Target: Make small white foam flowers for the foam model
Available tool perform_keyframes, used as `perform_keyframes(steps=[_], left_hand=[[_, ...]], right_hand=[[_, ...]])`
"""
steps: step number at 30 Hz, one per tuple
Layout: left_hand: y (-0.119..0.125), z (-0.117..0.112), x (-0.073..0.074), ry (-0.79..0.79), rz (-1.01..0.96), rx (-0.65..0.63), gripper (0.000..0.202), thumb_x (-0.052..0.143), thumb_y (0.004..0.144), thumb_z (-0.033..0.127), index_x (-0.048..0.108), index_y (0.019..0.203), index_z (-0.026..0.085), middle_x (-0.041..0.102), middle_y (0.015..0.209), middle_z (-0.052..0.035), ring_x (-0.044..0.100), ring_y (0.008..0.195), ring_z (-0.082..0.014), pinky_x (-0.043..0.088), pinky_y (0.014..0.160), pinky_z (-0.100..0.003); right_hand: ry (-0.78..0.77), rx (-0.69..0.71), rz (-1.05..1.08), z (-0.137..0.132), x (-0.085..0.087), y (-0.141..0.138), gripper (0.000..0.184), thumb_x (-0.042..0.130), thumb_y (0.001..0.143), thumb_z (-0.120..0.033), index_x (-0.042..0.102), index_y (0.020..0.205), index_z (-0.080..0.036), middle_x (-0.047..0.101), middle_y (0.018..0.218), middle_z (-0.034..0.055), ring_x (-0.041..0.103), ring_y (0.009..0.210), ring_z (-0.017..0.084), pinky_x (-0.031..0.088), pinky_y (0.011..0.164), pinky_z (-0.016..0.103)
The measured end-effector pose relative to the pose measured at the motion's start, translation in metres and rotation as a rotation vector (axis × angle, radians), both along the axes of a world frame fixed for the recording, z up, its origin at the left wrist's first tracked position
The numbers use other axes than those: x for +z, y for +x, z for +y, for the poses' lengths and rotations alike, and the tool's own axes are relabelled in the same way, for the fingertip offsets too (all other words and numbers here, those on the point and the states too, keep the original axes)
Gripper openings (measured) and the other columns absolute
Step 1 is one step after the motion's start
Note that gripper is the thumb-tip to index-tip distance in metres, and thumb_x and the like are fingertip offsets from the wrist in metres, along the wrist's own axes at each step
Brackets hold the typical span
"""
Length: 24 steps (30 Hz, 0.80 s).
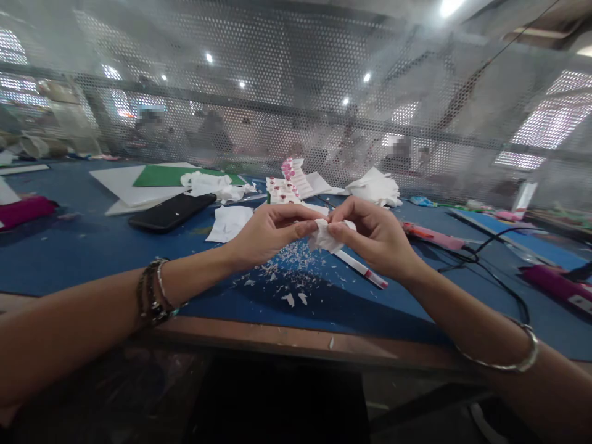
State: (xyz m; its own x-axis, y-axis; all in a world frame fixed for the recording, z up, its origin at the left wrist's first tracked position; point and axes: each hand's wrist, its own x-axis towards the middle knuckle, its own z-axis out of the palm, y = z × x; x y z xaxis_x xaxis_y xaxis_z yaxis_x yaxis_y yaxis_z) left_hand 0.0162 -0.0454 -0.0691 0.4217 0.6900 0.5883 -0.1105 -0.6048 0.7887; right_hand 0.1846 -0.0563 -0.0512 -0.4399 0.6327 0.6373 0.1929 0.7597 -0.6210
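Between my two hands, above the blue table, is a crumpled piece of white tissue paper (326, 238). My left hand (271, 228) pinches its left edge with thumb and fingers. On the other side my right hand (370, 231) grips the paper the same way, fingertips almost touching the left ones. Small white paper scraps (293, 268) lie scattered below. A thin white strip with a red end (363, 268) rests under my right hand. Beside my left wrist is a folded white sheet (230, 223).
A black phone (173, 213) lies left, before white sheets and a green sheet (161, 176). White paper pieces (377, 187) and a pink-patterned packet (283, 190) stand behind my hands. At right are a pink tool (435, 235) and a black cable (502, 280). A perforated metal screen (277, 80) closes the back.
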Motion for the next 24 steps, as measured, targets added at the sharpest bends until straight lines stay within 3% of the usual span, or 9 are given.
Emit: perform_keyframes(steps=[6,11,14,20,24], left_hand=[[0.001,0.002,-0.003,-0.030,-0.062,0.034,0.017,0.061,0.070,0.024,0.061,0.085,0.017,0.065,0.076,0.0001,0.058,0.068,-0.0088,0.047,0.063,-0.019],[0.003,0.002,-0.005,0.036,-0.091,0.127,0.011,0.062,0.068,0.024,0.059,0.072,0.014,0.062,0.069,0.0001,0.057,0.063,-0.0084,0.047,0.060,-0.019],[0.003,0.000,-0.006,0.119,-0.074,0.203,0.009,0.060,0.070,0.022,0.061,0.075,0.015,0.065,0.073,-0.0015,0.059,0.069,-0.0099,0.048,0.063,-0.019],[0.002,-0.004,-0.005,0.240,0.017,0.211,0.015,0.056,0.074,0.021,0.063,0.086,0.016,0.066,0.093,-0.0047,0.059,0.087,-0.0136,0.049,0.073,-0.022],[0.002,-0.006,-0.004,0.259,0.071,0.216,0.019,0.060,0.071,0.023,0.064,0.087,0.014,0.065,0.094,-0.0072,0.060,0.085,-0.0143,0.049,0.071,-0.022]], right_hand=[[0.150,-0.085,-0.003,0.000,-0.004,-0.002,0.010,0.057,0.072,-0.020,0.049,0.066,-0.017,0.052,0.061,-0.0038,0.046,0.051,0.005,0.037,0.044,0.016],[0.347,-0.164,-0.058,-0.002,-0.009,-0.002,0.006,0.055,0.074,-0.018,0.051,0.069,-0.018,0.055,0.064,-0.0034,0.050,0.057,0.006,0.040,0.050,0.018],[0.443,-0.202,-0.097,-0.003,-0.010,-0.002,0.006,0.054,0.075,-0.017,0.051,0.070,-0.018,0.057,0.065,-0.0026,0.051,0.059,0.006,0.041,0.052,0.018],[0.498,-0.238,-0.100,-0.002,-0.012,-0.003,0.006,0.053,0.076,-0.020,0.051,0.070,-0.019,0.059,0.067,-0.0018,0.054,0.061,0.007,0.044,0.053,0.019],[0.507,-0.269,-0.118,-0.003,-0.011,-0.003,0.005,0.055,0.076,-0.020,0.054,0.070,-0.019,0.061,0.066,-0.0022,0.055,0.059,0.007,0.043,0.051,0.018]])
